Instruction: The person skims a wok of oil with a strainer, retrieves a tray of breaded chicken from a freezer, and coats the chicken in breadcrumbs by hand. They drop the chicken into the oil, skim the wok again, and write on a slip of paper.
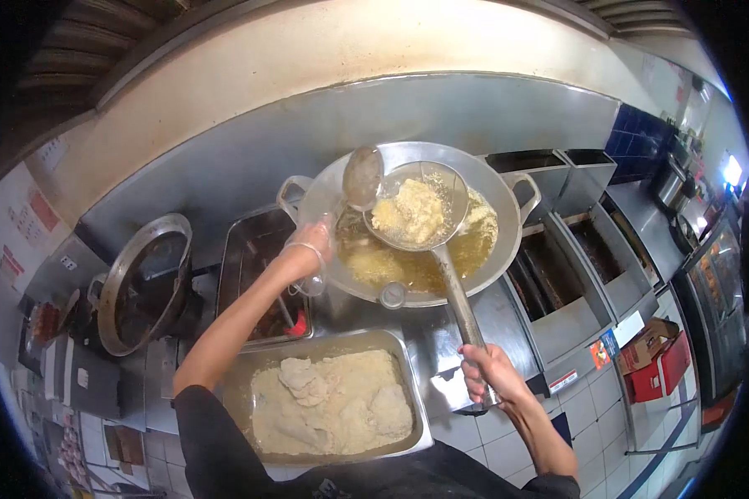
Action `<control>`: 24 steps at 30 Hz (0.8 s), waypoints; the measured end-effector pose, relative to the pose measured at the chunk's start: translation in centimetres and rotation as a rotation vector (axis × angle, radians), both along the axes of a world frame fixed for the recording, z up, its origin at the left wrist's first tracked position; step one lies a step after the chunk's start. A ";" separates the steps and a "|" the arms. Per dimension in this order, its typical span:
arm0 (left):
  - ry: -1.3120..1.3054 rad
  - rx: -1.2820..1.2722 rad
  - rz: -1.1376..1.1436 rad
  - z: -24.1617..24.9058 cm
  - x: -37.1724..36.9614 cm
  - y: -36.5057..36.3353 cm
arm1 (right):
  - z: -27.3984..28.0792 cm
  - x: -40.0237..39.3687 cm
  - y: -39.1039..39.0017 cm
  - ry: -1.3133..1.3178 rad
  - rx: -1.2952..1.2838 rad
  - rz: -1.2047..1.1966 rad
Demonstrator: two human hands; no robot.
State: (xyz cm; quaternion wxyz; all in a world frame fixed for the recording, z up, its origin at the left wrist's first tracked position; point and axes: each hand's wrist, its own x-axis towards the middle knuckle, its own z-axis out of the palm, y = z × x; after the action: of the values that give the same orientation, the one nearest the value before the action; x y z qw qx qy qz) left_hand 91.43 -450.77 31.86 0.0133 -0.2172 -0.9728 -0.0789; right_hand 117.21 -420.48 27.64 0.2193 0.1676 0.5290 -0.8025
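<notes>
My right hand point(493, 373) is wrapped round the long metal handle of a round wire strainer point(439, 246). A heap of pale yellow fried crumbs point(412, 212) lies in its bowl, over the hot oil point(374, 268) in a wide two-handled wok point(514, 235). My left hand point(310, 241) is closed at the wok's left rim, gripping a metal ladle point(362, 178); the ladle's bowl is raised beside the strainer. Pale bits float in the oil, and a round dial thermometer point(392, 294) sits at the wok's front rim.
A steel pan point(412, 366) close to my body holds flour and coated pieces point(306, 381). Left of the wok are a dark tray point(250, 241) with red-handled tongs point(298, 323) and a large empty-looking pot point(146, 283). Deep fryers point(558, 274) stand to the right.
</notes>
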 end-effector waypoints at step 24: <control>0.093 -0.228 -0.084 -2.5 1.1 6.8 | -0.3 1.9 -2.1 0.068 0.085 -0.075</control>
State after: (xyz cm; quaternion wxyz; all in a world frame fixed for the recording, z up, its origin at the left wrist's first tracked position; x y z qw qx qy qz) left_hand 92.55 -443.96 29.37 0.0302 -0.2612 -0.9639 0.0419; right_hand 119.08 -422.58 27.32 0.1635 0.1690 0.5632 -0.7922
